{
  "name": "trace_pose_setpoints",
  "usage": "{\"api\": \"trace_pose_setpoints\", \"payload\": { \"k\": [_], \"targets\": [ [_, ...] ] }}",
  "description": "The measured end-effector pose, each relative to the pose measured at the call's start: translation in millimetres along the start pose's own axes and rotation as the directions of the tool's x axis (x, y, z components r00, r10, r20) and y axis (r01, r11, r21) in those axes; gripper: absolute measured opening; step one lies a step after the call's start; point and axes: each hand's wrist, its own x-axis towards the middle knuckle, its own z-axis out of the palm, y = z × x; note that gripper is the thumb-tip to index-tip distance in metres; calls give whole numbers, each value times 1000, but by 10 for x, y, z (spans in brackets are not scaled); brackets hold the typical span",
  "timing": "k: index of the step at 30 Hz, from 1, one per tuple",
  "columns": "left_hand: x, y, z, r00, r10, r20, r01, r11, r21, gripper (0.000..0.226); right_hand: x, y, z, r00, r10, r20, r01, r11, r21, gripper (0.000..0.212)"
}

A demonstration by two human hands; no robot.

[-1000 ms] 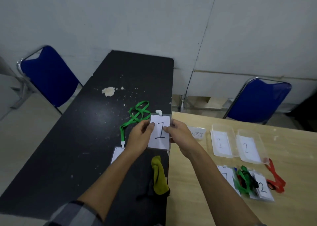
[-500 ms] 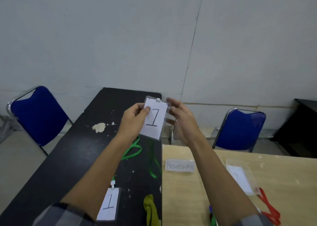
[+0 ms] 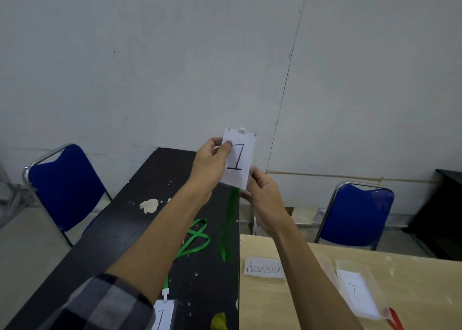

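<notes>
Badge [image 3: 238, 163] pinched upright: left hand [image 3: 209, 165] at upper edge, right hand [image 3: 263, 195] at lower corner

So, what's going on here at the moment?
A person holds a clear badge with a card marked 1 up over the black table. The left hand pinches its upper left edge; the right hand holds its lower right corner. A green strap hangs blurred beneath it. A second badge lies on the table with its green lanyard.

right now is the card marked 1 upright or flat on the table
Upright. The card stands before the wall, clip on top; the left hand pinches its upper edge, the right hand its lower corner.
</notes>
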Motion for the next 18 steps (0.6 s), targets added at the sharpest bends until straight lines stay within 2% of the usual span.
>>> {"api": "trace_pose_setpoints", "payload": {
  "k": [5,12,18],
  "targets": [
    [70,117,45,1000,19,11,-19,1000,10,18,-135,102,28,997,10,80,-13,999,36,25],
    [161,320,51,996,92,18,-93,996,15,11,-279,209,161,998,-22,62,16,996,91,28],
    [266,483,-20,994,113,-10,-113,994,-10,16,-488,538,191,986,-41,162,60,992,-115,27]
  ]
}}
